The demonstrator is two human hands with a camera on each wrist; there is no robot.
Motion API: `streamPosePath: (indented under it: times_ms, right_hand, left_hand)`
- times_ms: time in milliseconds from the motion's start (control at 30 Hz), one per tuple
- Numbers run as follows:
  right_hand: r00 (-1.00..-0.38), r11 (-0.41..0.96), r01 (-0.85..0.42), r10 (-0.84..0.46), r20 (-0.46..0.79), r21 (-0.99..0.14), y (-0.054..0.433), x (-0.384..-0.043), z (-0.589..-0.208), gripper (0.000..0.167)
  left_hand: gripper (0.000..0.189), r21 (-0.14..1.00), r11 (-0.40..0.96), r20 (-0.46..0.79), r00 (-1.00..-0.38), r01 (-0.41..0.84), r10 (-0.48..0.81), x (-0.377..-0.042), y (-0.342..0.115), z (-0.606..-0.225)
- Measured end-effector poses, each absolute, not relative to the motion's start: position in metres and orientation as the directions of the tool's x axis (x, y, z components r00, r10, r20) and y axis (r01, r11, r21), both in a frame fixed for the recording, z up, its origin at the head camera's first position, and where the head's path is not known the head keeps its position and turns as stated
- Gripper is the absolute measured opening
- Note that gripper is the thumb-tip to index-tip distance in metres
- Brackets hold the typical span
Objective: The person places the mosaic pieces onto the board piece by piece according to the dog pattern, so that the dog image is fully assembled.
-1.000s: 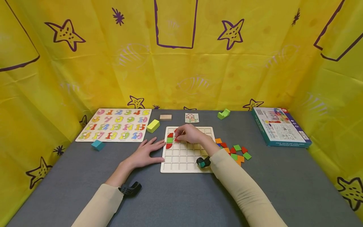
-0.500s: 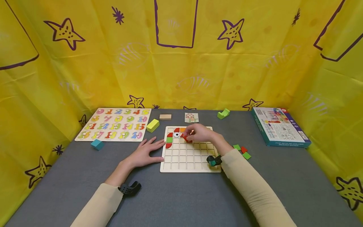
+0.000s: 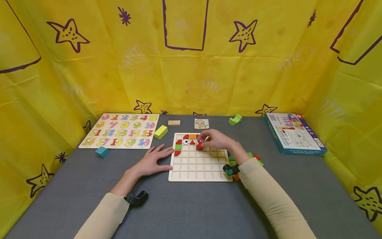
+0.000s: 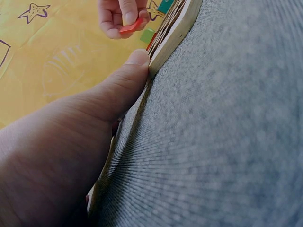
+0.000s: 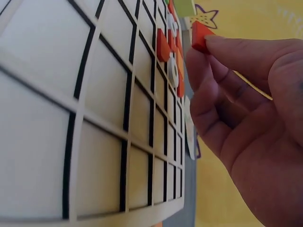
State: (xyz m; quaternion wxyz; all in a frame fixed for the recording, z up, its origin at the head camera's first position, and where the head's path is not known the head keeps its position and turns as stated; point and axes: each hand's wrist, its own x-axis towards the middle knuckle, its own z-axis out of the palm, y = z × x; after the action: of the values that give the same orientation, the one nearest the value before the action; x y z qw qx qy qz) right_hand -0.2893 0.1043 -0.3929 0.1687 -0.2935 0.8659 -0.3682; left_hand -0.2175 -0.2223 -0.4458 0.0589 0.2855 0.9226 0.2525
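My right hand (image 3: pixel 215 139) is over the upper part of a pale wooden grid board (image 3: pixel 200 172). Between thumb and fingertips it pinches a small red tile (image 5: pixel 200 37), held above the board in the right wrist view. Another red tile (image 5: pixel 163 46) lies tilted in a cell close below. Coloured tiles fill cells along the top left: an orange square (image 3: pixel 192 136), a red triangle (image 3: pixel 192 142), a green square (image 3: pixel 178 147) and a white eye tile (image 3: pixel 185 142). My left hand (image 3: pixel 152 161) rests flat with spread fingers, thumb (image 4: pixel 138 57) at the board's left edge.
Several loose tiles (image 3: pixel 250 154) lie right of the board, partly behind the right forearm. A picture card (image 3: pixel 201 123), yellow block (image 3: pixel 161 132), wooden block (image 3: pixel 174 123) and green curved block (image 3: pixel 235 120) stand behind. A number board (image 3: pixel 119 131), blue block (image 3: pixel 102 152) and box (image 3: pixel 295 132) flank them.
My right hand has shifted rightward along the top rows, uncovering the eye tile, orange square and red triangle. The left hand stays at the board's edge.
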Motion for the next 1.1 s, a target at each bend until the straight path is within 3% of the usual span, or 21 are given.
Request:
streamPosePath:
  times_ms: [500, 1100]
  right_hand:
    - [-0.759, 0.562, -0.339, -0.637, -0.134, -0.754, 0.115, -0.283, -0.397, 0.005]
    - [-0.769, 0.632, -0.369, -0.62, -0.159, -0.681, 0.107, -0.28, -0.406, 0.01]
  left_hand:
    - [0.082, 0.498, 0.715, 0.027, -0.833, 0.49, 0.552, -0.217, -0.223, -0.445]
    - [0.082, 0.501, 0.711, 0.034, -0.832, 0.493, 0.553, -0.217, -0.222, -0.446]
